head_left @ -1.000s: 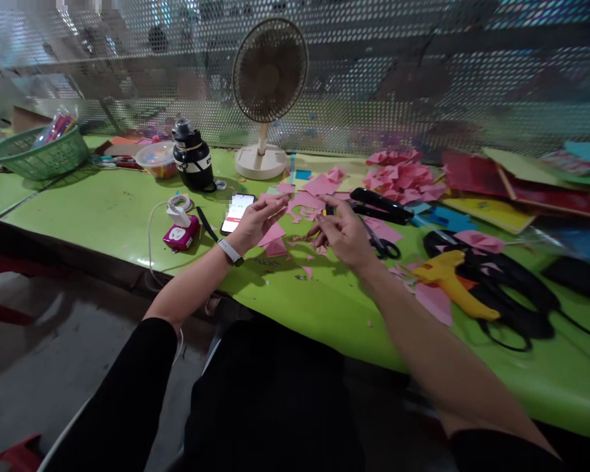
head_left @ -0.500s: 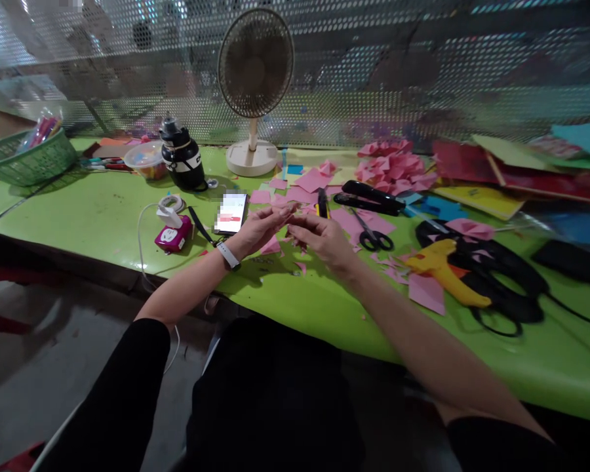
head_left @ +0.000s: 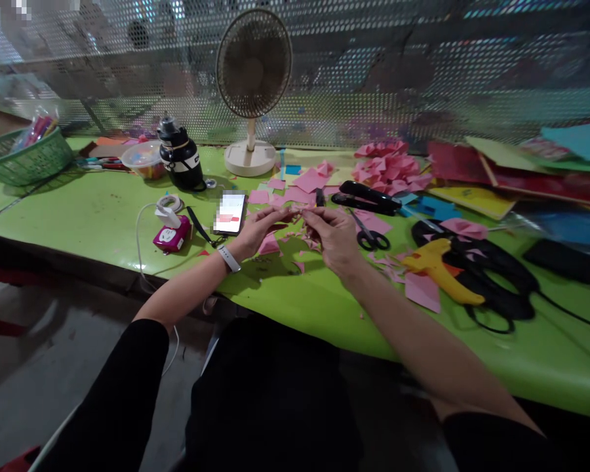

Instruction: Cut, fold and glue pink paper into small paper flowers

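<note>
My left hand (head_left: 259,231), with a pale watch band at the wrist, reaches over the green table (head_left: 295,295). Its fingers are closed, and their tips meet those of my right hand (head_left: 337,241). That hand is closed in a pinch; whatever sits between the fingertips is too small to make out. Pink paper scraps (head_left: 269,245) lie beneath and beside both hands. Just right of my right hand are black-handled scissors (head_left: 372,240) and a black stapler (head_left: 366,198). A lit phone (head_left: 230,213) lies behind my left wrist.
At the back stand a fan (head_left: 250,157) and a black bottle (head_left: 181,160). Folded pink paper pieces (head_left: 391,167) are heaped at back right. A yellow glue gun (head_left: 440,269) lies on the right. A purple power adapter (head_left: 173,237) with a cable sits left; a green basket (head_left: 34,160) stands beyond.
My right hand has turned and its fingers have drawn into a tighter pinch against my left fingertips. The left hand has barely moved. The view has shifted slightly.
</note>
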Tool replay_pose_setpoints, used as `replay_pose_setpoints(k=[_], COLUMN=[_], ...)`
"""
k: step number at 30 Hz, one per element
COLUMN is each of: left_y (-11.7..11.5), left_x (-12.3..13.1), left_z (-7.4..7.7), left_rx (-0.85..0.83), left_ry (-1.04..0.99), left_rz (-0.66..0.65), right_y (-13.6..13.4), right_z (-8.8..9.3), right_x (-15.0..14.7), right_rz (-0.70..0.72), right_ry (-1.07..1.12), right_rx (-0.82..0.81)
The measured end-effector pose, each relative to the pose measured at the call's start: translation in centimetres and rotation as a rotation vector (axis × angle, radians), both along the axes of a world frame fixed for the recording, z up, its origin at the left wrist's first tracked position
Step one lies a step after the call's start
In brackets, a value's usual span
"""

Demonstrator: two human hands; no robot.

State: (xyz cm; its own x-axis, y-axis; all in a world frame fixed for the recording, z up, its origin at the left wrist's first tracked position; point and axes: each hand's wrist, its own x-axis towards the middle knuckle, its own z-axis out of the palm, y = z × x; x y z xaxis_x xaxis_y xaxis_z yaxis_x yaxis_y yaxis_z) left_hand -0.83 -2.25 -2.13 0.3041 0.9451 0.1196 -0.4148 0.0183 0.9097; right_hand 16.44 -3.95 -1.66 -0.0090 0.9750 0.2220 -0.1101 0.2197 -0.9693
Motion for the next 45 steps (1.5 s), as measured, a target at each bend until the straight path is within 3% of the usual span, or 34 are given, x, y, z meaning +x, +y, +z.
replay_pose_setpoints(k=[5, 14, 19, 23, 27, 33, 39, 45], left_y=[-0.7, -0.5, 0.1, 0.6, 0.7, 0.7, 0.8, 1.0], left_x=[0.4, 0.6, -0.3, -1.1, -1.1, -0.8, -0.9, -0.9], left_z=[-0.2, -0.7, 0.0, 0.4, 0.4, 0.2, -0.1, -0.1], left_rx=[0.063, 0.042, 0.016, -0.006, 0.007, 0.056, 0.108, 0.131], left_ry=[0.064, 0.062, 0.012, 0.0, 0.022, 0.064, 0.062, 0.069], left_rz=[-0.094, -0.048, 0.032, 0.063, 0.057, 0.047, 0.014, 0.017], right_y=[0.5, 0.6, 1.5, 1.5, 1.0, 0.4, -0.1, -0.2], right_z=[-0.2, -0.4, -0.5, 0.1, 0.5, 0.0, 0.8, 0.7], right_x=[0.0, 0.1, 1.5, 2.6, 2.6, 2.2, 1.9, 1.5], right_rz=[-0.072, -0.053, 0.032, 0.038, -0.042, 0.06, 0.015, 0.067], right_ry=[0.052, 0.093, -0.272, -0.564, -0.564, -0.53, -0.67, -0.585], right_rx=[-0.006, -0.008, 0.064, 0.285, 0.424, 0.369, 0.422, 0.365])
